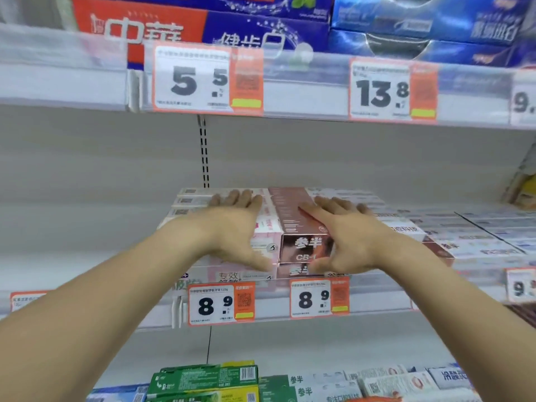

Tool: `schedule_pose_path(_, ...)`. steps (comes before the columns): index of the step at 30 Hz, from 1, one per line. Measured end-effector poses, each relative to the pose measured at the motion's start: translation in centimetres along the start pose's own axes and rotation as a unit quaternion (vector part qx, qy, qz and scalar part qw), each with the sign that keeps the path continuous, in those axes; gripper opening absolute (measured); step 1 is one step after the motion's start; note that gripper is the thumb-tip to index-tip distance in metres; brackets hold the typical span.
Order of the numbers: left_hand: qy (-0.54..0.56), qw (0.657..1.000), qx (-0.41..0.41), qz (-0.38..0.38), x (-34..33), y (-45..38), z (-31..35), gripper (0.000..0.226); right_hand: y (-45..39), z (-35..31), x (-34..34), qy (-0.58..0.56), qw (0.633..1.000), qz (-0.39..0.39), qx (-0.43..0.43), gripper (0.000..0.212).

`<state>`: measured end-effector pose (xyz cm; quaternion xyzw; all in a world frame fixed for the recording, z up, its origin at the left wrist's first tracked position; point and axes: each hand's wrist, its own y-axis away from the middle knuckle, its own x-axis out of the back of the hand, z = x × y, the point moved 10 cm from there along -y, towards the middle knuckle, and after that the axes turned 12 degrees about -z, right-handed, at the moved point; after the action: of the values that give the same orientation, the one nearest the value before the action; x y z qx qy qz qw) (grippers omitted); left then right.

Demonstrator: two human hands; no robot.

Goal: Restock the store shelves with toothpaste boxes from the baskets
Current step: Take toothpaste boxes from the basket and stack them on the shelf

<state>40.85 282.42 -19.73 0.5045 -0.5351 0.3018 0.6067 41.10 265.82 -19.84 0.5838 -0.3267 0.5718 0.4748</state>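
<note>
Head view only. Forearms reach up and fwd from bottom corners to mid shelf (pixel 377 300). Left hand (pixel 237 224) lies flat, fingers straight, on top of pink-white toothpaste boxes (pixel 262 242), thumb down over their front ends; holds nothing, just presses. Right hand (pixel 345 233) spread, fingers straight on top of rose-brown box (pixel 293 216), thumb at its front face; touching, not wrapped round it. Rose-brown box sits atop another of same kind, tight beside pink-white stack, front near shelf lip.

Progress, as a judgement: partway. Mid shelf stocked at centre and to right w/ white boxes (pixel 464 236); left stretch of that shelf bare, so more to fill. Looks like squaring-up of a fresh stack. Baskets not in view, so remaining stock can't be told.

Surroundings: white metal shelving, slotted upright (pixel 204 152) at back. Price tags (pixel 222 304) on shelf rail, more on upper rail. Upper shelf holds red-blue boxes (pixel 203 27) and blue boxes (pixel 420 27). Below, green boxes (pixel 206 378) and white ones.
</note>
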Motion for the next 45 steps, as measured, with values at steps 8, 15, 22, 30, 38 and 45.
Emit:
schedule_pose_path(8,-0.025,1.0,0.011,-0.004,-0.5,0.1,0.3,0.135,0.2,-0.7,0.4,0.006,0.999,0.019,0.032,0.11)
schedule_pose_path(15,-0.06,0.997,0.032,-0.029,0.0,0.7,1.0,0.132,1.9,0.1,1.6,-0.028,0.995,0.029,0.088,0.122)
schedule_pose_path(22,-0.089,0.993,-0.055,0.05,1.9,0.4,8.0,0.118,4.6,10.3,-0.7,-0.185,0.981,-0.002,-0.054,0.122)
schedule_pose_path(30,-0.125,0.99,-0.009,0.07,0.9,-0.2,8.8,0.095,4.3,10.9,-1.5,-0.185,0.981,0.038,-0.043,0.116)
schedule_pose_path(38,-0.183,0.981,0.003,0.058,1.4,-0.1,9.4,0.097,6.0,12.2,-2.8,-0.31,0.939,0.132,-0.071,0.114)
schedule_pose_path(45,-0.224,0.971,0.023,0.082,2.9,0.2,11.0,0.103,8.0,15.4,-3.1,-0.286,0.945,0.142,-0.065,0.12)
